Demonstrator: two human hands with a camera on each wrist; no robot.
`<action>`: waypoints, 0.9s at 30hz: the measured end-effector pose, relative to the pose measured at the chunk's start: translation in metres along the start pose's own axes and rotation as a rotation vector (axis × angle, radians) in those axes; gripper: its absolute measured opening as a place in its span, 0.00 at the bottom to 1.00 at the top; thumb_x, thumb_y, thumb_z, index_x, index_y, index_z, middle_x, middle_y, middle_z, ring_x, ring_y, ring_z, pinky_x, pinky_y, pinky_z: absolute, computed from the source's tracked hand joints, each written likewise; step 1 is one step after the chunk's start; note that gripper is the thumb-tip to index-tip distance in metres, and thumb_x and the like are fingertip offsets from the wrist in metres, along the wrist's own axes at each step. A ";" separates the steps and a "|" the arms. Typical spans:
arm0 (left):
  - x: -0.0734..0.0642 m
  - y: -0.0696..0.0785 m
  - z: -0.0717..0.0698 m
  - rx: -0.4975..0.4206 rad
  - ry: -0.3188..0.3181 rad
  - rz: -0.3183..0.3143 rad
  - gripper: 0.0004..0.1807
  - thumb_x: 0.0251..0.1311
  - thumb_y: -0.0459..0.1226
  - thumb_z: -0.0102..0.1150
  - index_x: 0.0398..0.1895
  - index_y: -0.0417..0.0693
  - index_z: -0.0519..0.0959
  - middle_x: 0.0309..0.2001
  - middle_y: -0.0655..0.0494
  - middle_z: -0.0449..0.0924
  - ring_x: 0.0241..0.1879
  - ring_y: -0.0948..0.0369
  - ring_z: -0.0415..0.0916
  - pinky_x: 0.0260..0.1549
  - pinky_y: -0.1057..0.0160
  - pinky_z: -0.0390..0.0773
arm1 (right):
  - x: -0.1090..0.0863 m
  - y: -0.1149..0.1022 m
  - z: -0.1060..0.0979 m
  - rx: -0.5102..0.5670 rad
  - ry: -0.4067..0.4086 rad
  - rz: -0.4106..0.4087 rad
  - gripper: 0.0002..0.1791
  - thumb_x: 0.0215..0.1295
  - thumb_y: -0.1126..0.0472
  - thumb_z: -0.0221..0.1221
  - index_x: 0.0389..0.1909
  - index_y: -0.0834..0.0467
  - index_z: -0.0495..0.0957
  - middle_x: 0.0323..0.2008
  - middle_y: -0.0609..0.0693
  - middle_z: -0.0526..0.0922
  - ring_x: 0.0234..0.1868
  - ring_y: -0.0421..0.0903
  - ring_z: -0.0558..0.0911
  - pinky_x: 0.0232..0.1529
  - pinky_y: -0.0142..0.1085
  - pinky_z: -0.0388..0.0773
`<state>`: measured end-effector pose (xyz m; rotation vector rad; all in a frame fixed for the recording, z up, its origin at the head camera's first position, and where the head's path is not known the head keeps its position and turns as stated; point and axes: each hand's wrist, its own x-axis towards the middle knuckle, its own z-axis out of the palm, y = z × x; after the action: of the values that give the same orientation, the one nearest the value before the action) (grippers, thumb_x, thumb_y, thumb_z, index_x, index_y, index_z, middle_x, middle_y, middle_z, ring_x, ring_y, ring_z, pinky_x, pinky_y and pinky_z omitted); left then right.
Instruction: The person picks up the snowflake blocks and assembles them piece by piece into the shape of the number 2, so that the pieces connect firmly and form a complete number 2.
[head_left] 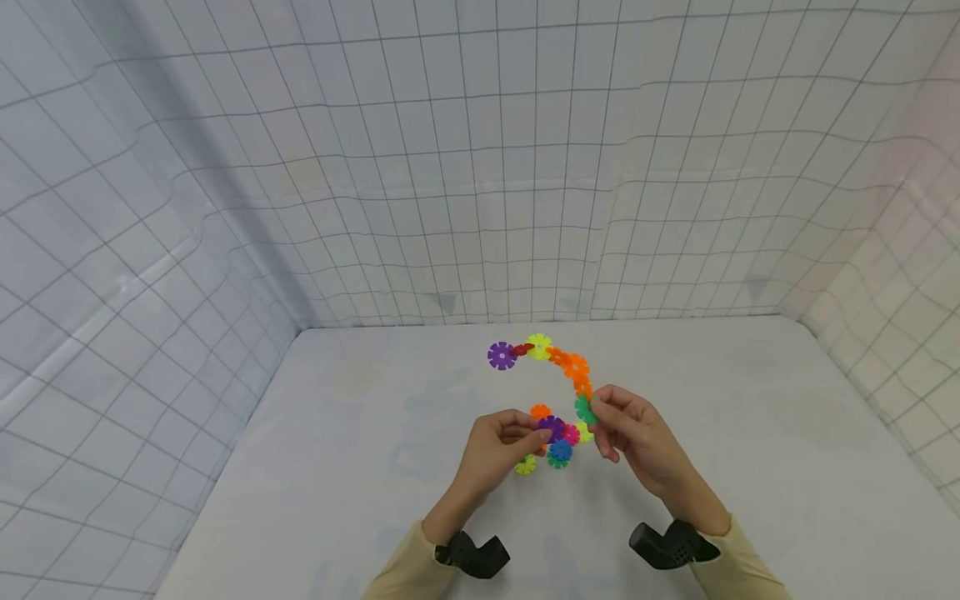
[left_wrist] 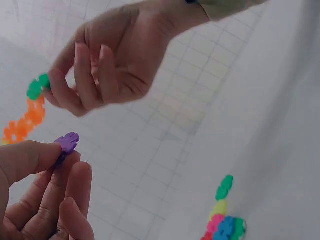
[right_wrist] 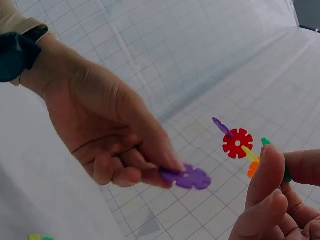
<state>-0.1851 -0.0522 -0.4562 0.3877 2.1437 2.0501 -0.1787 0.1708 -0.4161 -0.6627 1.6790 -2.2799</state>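
My left hand (head_left: 495,450) pinches a purple notched plastic disc (right_wrist: 192,177) between thumb and fingertips. My right hand (head_left: 641,437) grips the green disc (head_left: 583,409) at the near end of a curved chain of interlocking discs. From there the chain bends up and leftward in the head view through orange discs (head_left: 575,365), a yellow disc (head_left: 539,347) and a red disc (right_wrist: 237,143) to a purple disc (head_left: 502,356) at its far end. In the left wrist view the held purple disc is a short distance apart from the green one.
Below the hands lies a cluster of joined discs, including a pink disc (left_wrist: 216,223), a blue disc (head_left: 560,450) and a green disc (left_wrist: 224,187). A yellow-green disc (head_left: 525,466) is beside it. White table (head_left: 337,467) surrounds them, with grid-lined walls (head_left: 480,192) behind.
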 end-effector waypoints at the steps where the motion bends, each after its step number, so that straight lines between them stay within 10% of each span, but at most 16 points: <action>1: -0.003 0.006 0.002 -0.009 0.000 0.011 0.12 0.57 0.39 0.66 0.36 0.38 0.80 0.32 0.43 0.83 0.32 0.48 0.82 0.35 0.51 0.80 | 0.000 0.000 0.001 -0.019 0.017 0.003 0.07 0.74 0.64 0.46 0.38 0.59 0.72 0.22 0.47 0.76 0.18 0.40 0.72 0.20 0.26 0.69; 8: -0.014 0.024 0.008 -0.013 0.044 0.050 0.12 0.56 0.40 0.67 0.35 0.38 0.81 0.29 0.47 0.84 0.30 0.56 0.83 0.25 0.68 0.77 | 0.000 0.005 0.006 -0.125 0.122 0.031 0.05 0.72 0.64 0.50 0.37 0.61 0.71 0.22 0.48 0.75 0.17 0.43 0.72 0.19 0.28 0.70; 14: -0.018 0.027 0.013 -0.052 0.088 0.131 0.07 0.55 0.33 0.67 0.32 0.37 0.81 0.30 0.48 0.84 0.31 0.52 0.82 0.31 0.61 0.81 | 0.000 0.007 0.011 -0.171 0.174 0.039 0.08 0.71 0.62 0.53 0.35 0.63 0.69 0.21 0.49 0.76 0.18 0.42 0.74 0.18 0.28 0.70; 27: -0.028 0.048 0.023 0.134 0.229 0.472 0.03 0.48 0.24 0.68 0.27 0.35 0.83 0.28 0.47 0.84 0.27 0.60 0.78 0.20 0.64 0.76 | 0.000 0.010 0.020 -0.268 0.236 0.049 0.11 0.68 0.61 0.56 0.33 0.67 0.68 0.19 0.54 0.77 0.18 0.45 0.76 0.18 0.30 0.71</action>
<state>-0.1483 -0.0366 -0.4112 0.7772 2.5290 2.2849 -0.1697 0.1505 -0.4210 -0.4077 2.1101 -2.1910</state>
